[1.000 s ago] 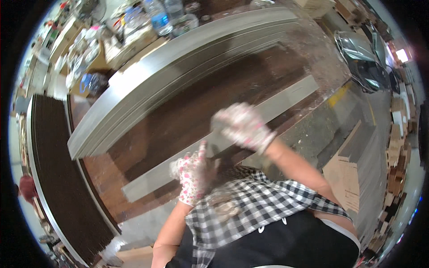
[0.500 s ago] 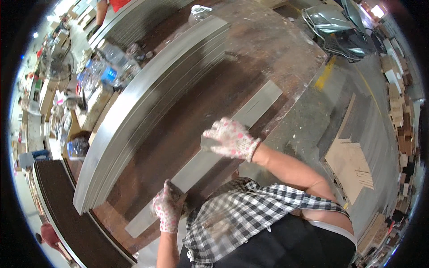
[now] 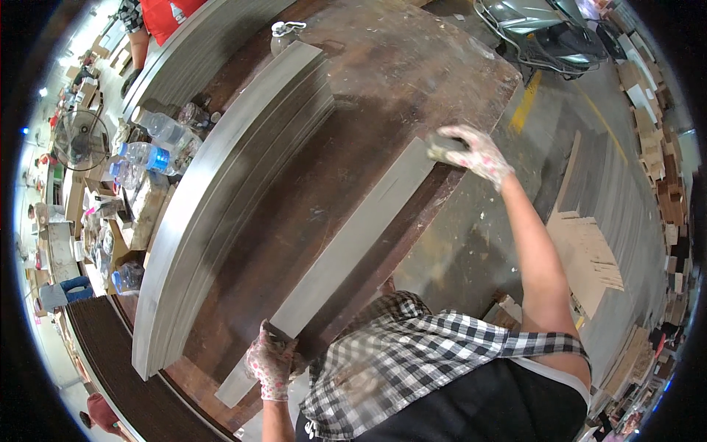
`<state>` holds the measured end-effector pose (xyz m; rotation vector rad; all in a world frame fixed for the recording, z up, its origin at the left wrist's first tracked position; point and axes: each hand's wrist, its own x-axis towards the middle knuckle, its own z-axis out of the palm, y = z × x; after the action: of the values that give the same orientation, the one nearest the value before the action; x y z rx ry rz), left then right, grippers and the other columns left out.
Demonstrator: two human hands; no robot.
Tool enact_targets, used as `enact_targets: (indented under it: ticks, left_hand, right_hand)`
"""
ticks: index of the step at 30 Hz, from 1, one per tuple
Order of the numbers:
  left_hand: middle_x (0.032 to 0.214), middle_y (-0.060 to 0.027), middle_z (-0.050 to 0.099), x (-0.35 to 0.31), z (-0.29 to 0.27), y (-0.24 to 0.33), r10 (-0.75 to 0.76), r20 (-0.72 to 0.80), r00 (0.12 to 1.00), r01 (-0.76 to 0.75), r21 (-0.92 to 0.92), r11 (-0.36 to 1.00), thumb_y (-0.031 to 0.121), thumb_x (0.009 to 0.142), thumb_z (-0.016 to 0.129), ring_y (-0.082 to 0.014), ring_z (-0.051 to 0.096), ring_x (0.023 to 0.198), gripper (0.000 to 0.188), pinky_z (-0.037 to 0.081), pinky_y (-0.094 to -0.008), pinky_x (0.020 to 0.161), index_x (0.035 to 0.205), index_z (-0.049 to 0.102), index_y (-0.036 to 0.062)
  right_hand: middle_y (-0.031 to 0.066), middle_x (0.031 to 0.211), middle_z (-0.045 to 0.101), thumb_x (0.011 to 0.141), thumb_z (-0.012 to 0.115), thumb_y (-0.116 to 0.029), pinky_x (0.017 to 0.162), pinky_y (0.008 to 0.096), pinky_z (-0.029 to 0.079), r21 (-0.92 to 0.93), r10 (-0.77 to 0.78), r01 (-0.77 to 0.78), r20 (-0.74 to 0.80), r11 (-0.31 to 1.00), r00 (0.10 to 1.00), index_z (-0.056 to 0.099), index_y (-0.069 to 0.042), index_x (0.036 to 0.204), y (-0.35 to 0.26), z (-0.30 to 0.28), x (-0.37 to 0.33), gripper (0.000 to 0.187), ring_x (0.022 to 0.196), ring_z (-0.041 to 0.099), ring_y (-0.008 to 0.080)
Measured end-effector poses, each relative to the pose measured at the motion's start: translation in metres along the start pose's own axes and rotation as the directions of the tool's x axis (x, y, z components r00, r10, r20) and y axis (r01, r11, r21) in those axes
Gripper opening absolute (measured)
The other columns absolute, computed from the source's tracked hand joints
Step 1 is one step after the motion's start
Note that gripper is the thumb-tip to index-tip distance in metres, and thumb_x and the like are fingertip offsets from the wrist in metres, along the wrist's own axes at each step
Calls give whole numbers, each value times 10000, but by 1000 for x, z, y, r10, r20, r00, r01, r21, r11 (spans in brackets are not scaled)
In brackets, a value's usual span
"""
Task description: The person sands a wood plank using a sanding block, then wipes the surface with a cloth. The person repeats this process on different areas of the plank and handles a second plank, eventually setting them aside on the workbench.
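A long, flat grey strip lies slantwise across the brown worktable. Both my hands wear white gloves with pink spots. Near the strip's lower left end, my left hand is closed over it, some of its fingers hidden. At the far right end, my right hand curls its thumb and fingers around a small dark grey pad, whose exact kind is unclear. That pad sits at the strip's end corner. Just left of the strip stands a curved stack of similar grey strips.
Plastic bottles crowd beyond the stack, and a clear bottle stands at its far end. Another strip stack lies farther back, near another person's arm. A scooter and cardboard are on the floor at right.
My right hand has slid from the strip's middle to its far right end, and that arm is now stretched out. My left hand stays near the lower end. The view has shifted slightly.
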<state>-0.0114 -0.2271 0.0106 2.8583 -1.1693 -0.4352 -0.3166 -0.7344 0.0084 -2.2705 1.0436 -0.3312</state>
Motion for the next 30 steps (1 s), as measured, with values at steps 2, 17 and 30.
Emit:
enact_targets:
  ticks: [2,17,30]
  left_hand:
    - [885,-121,717,-1,1,0,6,-11,1000,-7,-12,1000,372,595,908,-321,677,823,829,533,-438,770,1329,614,123]
    - [840,-131,676,-4,-2,-5,128,-120,984,-132,-24,991,281,671,871,-312,655,792,840,515,-436,712,1415,535,84]
    - [825,-117,703,-80,29,-54,223,-165,961,-266,-322,908,253,810,767,-316,652,782,295,478,-419,760,1070,727,118]
  right_hand:
    - [96,1300,644,811,761,-223,1074,388,450,95,76,-77,15,992,997,654,-152,1281,15,-5,-30,487,1236,586,277]
    - [137,1183,630,843,719,-299,1001,445,476,10,-408,420,-218,907,886,579,-85,1355,-121,167,-115,571,1143,575,307]
    - [196,1168,539,765,799,-163,921,492,475,-93,-345,333,-342,938,874,525,-38,1369,-213,272,-152,675,1051,550,383]
